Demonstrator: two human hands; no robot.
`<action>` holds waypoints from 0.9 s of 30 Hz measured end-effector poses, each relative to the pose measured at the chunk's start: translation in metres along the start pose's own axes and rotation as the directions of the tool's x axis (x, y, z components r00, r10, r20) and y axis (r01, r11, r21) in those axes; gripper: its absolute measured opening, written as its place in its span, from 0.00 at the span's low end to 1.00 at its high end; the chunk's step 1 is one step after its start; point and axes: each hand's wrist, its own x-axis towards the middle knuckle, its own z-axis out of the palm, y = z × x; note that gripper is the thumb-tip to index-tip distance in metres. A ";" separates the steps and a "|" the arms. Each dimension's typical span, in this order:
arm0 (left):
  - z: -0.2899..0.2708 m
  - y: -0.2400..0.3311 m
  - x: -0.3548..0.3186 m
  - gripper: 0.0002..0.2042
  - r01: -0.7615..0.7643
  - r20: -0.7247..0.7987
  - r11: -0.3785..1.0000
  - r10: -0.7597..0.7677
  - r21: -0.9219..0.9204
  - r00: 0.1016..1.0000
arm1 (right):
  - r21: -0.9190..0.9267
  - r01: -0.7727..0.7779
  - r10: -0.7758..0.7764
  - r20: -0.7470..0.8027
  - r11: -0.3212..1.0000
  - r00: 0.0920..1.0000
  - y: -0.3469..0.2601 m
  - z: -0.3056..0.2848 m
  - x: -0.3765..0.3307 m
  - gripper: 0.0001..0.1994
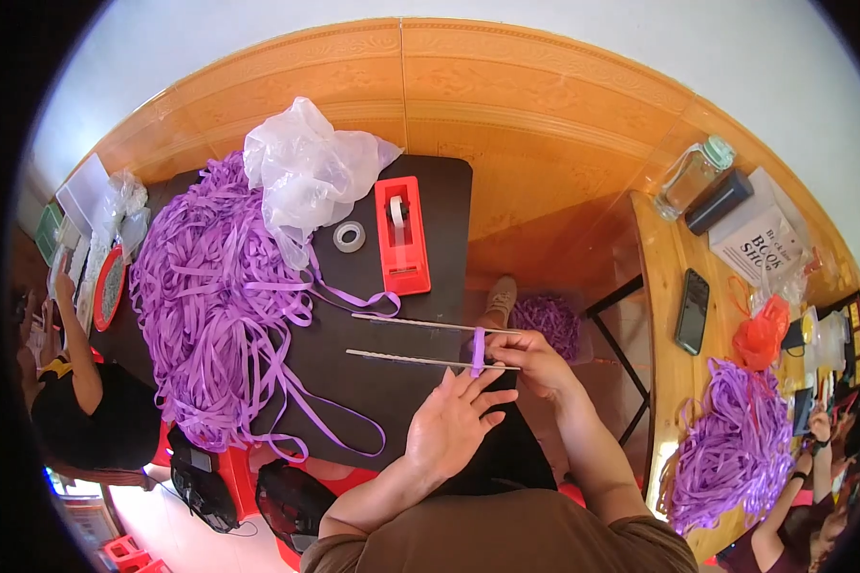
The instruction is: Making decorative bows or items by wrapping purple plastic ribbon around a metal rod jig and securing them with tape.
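- Your right hand [535, 363] pinches the short purple ribbon loop [478, 351], wrapped around two thin sticks [420, 359] lying lengthwise left-right at the dark worktop's [449, 191] near edge.
- Your left hand [454, 425] rests open, fingertips touching the nearer stick.

A crumpled clear plastic bag [306, 172] lies at upper centre-left; a white printed paper bag [760, 239] at upper right, a dark phone screen [692, 310] and orange bag [760, 339] below it

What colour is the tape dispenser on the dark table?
Red; the tape dispenser shows clearly in the head view, beyond both hands.
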 end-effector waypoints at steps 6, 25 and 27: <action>-0.002 0.000 0.000 0.30 0.004 0.014 1.000 -0.004 0.001 1.000 | 0.097 -0.090 0.078 0.119 0.991 0.990 0.006 0.013 0.019 0.06; -0.002 -0.001 -0.001 0.29 -0.016 0.016 1.000 0.016 0.003 1.000 | 0.118 0.001 0.006 -0.063 0.993 0.998 -0.001 0.031 0.019 0.11; -0.003 -0.002 0.000 0.29 -0.012 0.030 1.000 0.012 0.002 0.999 | 0.150 0.021 -0.006 -0.101 0.988 0.995 0.004 0.028 0.019 0.14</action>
